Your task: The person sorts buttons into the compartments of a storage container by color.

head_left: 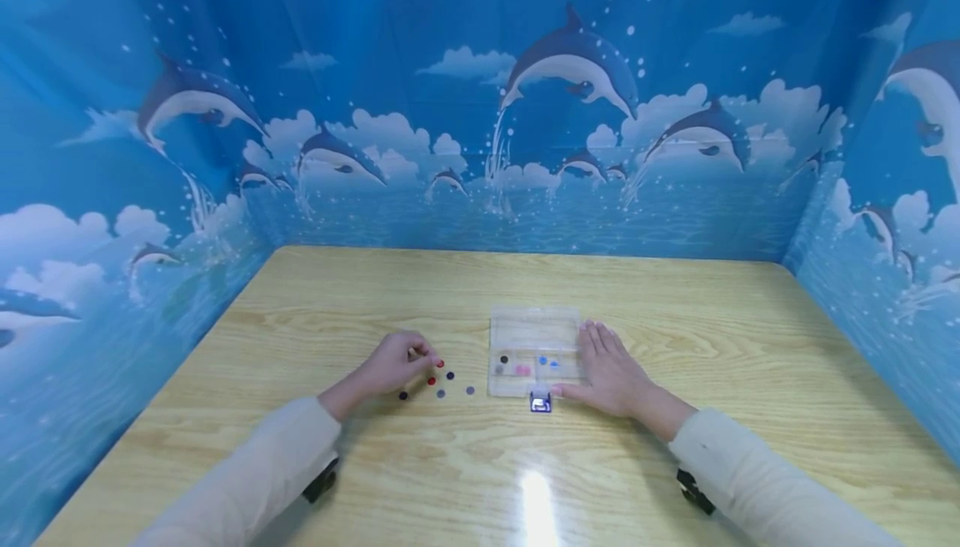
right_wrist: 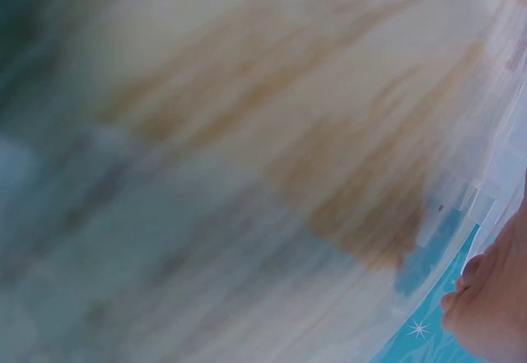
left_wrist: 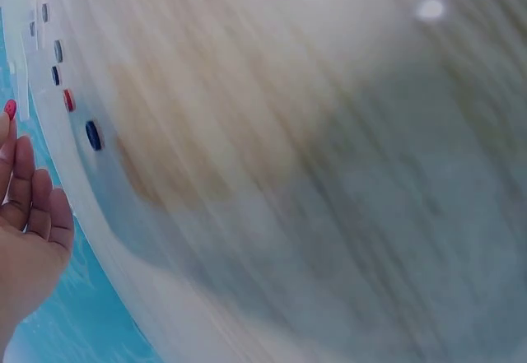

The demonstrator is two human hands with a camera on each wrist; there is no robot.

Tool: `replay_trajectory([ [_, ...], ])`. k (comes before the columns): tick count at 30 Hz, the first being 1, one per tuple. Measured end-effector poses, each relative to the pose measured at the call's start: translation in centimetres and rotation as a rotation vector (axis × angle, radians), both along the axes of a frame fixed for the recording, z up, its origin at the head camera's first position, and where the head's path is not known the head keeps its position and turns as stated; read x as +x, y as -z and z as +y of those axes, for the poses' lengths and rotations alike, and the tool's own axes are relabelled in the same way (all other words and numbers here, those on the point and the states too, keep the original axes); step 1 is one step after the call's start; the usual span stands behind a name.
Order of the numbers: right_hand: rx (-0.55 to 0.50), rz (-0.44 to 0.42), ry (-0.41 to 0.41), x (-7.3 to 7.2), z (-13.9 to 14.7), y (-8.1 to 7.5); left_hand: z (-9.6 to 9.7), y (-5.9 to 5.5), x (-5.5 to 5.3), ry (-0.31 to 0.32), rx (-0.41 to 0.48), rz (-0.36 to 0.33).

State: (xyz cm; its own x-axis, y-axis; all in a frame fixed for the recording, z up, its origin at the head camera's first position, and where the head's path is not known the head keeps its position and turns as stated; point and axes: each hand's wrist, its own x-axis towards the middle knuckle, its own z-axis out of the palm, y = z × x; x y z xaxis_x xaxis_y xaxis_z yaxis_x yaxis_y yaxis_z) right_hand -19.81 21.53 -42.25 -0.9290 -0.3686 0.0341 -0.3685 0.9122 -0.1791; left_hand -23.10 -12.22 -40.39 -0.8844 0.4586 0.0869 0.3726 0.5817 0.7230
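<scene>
The left hand [head_left: 400, 363] is pinching a red disc [head_left: 441, 363], seemingly mid-pickup; the right hand [head_left: 613, 376], spread, is bracing the clear box [head_left: 532, 328]; carrying toward three o'clock seems called for.

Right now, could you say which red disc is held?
The head view's upper red disc, in the left hand; the lower red disc lies on the table.

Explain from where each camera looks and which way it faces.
Head: worn there, facing forward and down at the table; left hand, right hand, sleeves show.
Left wrist: worn there, facing the table; left hand at left edge.
Right wrist: worn there, facing the table; right hand at right edge.
Head and left wrist share the held red disc.
</scene>
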Motion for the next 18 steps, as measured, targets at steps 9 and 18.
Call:
replay_trajectory([
  [9,-0.006,-0.003,0.001,0.0,0.0,0.2,1.4,0.1,-0.3,0.000,0.010,-0.024],
  [18,-0.003,-0.003,0.003,0.0,0.1,0.2,2.6,-0.2,-0.5,-0.006,0.006,-0.075],
])
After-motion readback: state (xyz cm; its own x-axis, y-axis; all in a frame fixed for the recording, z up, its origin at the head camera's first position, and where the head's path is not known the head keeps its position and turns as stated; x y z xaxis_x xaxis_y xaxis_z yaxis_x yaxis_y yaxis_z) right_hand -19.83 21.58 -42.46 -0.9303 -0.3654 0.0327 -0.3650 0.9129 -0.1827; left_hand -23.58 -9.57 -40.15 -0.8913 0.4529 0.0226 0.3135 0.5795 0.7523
